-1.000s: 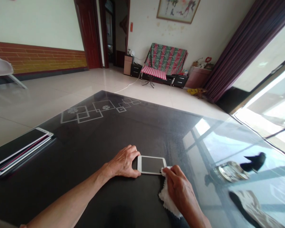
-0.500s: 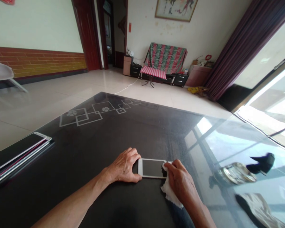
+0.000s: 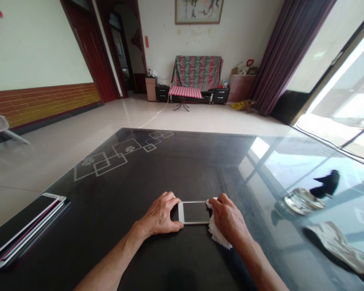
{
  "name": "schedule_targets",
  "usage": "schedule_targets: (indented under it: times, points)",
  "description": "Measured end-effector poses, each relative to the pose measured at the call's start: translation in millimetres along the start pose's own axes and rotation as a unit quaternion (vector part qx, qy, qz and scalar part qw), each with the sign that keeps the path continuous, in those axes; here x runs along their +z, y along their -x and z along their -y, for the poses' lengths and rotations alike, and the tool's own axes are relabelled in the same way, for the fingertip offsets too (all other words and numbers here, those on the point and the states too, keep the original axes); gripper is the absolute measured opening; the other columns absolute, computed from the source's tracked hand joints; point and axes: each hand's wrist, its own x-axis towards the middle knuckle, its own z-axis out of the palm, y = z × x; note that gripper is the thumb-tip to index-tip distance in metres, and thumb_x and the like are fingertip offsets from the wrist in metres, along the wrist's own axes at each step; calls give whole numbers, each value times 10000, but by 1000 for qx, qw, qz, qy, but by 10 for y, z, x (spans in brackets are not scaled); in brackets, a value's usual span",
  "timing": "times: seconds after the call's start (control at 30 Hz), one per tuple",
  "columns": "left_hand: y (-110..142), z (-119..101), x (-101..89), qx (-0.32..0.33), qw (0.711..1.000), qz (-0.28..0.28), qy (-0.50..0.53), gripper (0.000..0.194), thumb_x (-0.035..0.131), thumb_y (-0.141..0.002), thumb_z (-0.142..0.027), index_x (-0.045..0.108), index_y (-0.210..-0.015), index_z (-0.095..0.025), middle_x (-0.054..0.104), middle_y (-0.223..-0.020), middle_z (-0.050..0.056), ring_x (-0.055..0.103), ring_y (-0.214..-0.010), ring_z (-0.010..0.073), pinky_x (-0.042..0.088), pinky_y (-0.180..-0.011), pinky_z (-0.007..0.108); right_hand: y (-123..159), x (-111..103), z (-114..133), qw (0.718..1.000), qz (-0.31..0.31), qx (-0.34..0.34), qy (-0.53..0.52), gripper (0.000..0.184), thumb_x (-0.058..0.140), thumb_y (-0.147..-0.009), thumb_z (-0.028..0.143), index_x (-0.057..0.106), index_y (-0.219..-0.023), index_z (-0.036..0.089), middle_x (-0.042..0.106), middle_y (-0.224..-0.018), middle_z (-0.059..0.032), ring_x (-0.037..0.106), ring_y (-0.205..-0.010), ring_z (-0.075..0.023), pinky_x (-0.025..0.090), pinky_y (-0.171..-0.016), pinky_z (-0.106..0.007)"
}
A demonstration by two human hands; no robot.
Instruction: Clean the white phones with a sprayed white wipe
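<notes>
A white smartphone (image 3: 195,212) with a dark screen lies face up on the black glossy table (image 3: 182,173). My left hand (image 3: 161,214) grips its left end, thumb at the near corner and fingers at the far corner. Pinched in my right hand (image 3: 229,218) is a white cloth (image 3: 218,235) with a zigzag edge. That hand covers the phone's right end, with the cloth against it. Part of the cloth hangs below the fingers onto the table.
Stacked phones (image 3: 27,230) lie at the table's left edge. On the right are a glass ashtray (image 3: 303,201), a black bird-shaped object (image 3: 327,184) and a crumpled grey-beige cloth (image 3: 342,246). Beyond the table stands a small stool with a striped top (image 3: 185,92).
The camera view has turned and levelled. My right hand with the cloth has shifted slightly at the phone's right end. My left hand keeps its hold on the left end.
</notes>
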Motion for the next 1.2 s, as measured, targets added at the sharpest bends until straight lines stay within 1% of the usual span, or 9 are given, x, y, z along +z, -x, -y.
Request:
schedule_targets:
  times: [0.13,0.3,0.5,0.63,0.97,1.1,1.2]
  points:
    - [-11,11,-3,0,1000,3,4,460,732,-592,-344,594,-1014,-225,554,-943,30,527,-868,220,474,-775,332,-30,-19,79,1000,5,1,8,258,432,-880,94,657,-807,197,523,-844,-38,523,-741,-133,364,-676,-223]
    - [-20,8,-11,-1,1000,6,9,474,749,-578,-344,600,-1009,-216,555,-934,27,524,-862,216,468,-766,328,-73,5,211,1000,18,-10,7,248,437,-877,87,653,-821,196,536,-867,-48,533,-776,-145,371,-712,-229]
    - [-25,6,-14,-5,1000,8,11,445,750,-570,-347,604,-973,-226,550,-913,19,522,-845,211,455,-742,317,-124,25,392,999,34,-27,2,238,458,-857,69,655,-818,197,548,-873,-49,532,-760,-143,375,-714,-230]
    - [-21,11,-10,-5,1000,8,12,444,750,-573,-345,604,-974,-224,544,-912,21,521,-849,212,456,-751,319,-149,59,473,999,35,-35,-2,240,451,-869,80,653,-819,199,552,-886,-53,526,-759,-143,372,-714,-232]
    - [-25,15,-2,-9,1000,7,11,452,754,-555,-313,597,-966,-213,547,-917,27,518,-856,219,461,-745,324,-208,153,676,997,37,-60,-13,210,492,-846,99,669,-856,211,566,-902,-46,524,-776,-153,351,-715,-247]
    - [-13,4,-9,-8,1000,5,10,440,745,-573,-316,595,-975,-217,544,-916,26,517,-855,218,461,-759,327,-176,120,659,997,41,-68,-15,223,492,-855,104,676,-877,228,567,-907,-36,525,-779,-148,356,-717,-239]
    - [-5,-7,-15,-5,1000,4,13,439,748,-573,-317,598,-973,-217,541,-908,22,515,-849,212,461,-761,322,-138,71,535,997,40,-61,-13,248,469,-870,94,678,-873,229,560,-898,-35,527,-784,-142,361,-727,-229]
